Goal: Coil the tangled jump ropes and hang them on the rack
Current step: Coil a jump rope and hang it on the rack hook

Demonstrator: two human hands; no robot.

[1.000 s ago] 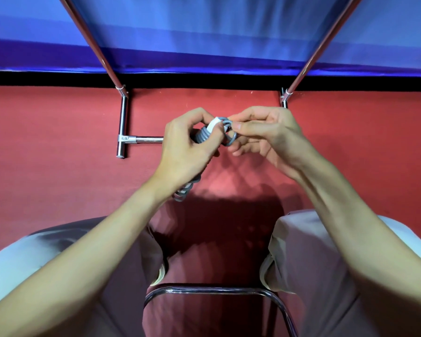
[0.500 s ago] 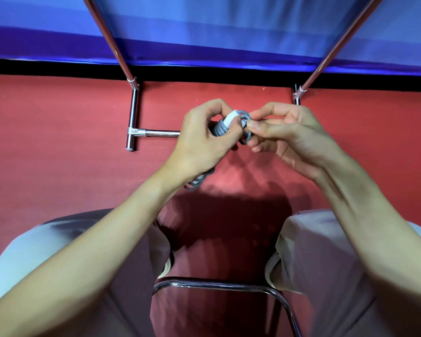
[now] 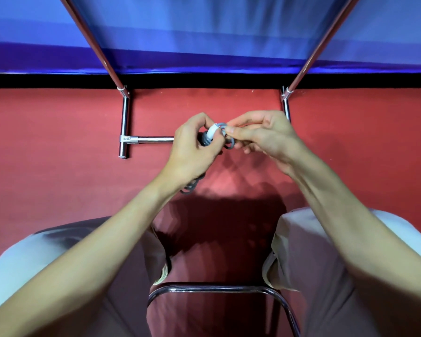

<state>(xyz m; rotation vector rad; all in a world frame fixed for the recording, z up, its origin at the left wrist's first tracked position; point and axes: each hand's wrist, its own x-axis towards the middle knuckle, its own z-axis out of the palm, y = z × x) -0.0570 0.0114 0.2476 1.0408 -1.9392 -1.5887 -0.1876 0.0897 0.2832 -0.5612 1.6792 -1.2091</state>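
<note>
A grey jump rope (image 3: 191,187) is bunched into a small coil, and its loops stick out below my left hand. My left hand (image 3: 192,149) grips the coil, with a white handle end (image 3: 211,131) showing above the thumb. My right hand (image 3: 260,135) pinches grey loops at the top of the coil, right beside the left thumb. The chrome rack (image 3: 125,122) stands on the red floor just behind both hands; its cross bar (image 3: 153,139) runs behind my left hand. Most of the coil is hidden in my palms.
The rack's two slanted poles (image 3: 93,37) rise up and outward against a blue backdrop (image 3: 209,32). My knees in pale trousers (image 3: 66,259) sit at either side. A chrome chair frame (image 3: 219,289) curves between them at the bottom.
Both hands stay together on the coil and have barely shifted. The view has moved a little, so the rack sits slightly differently in frame.
</note>
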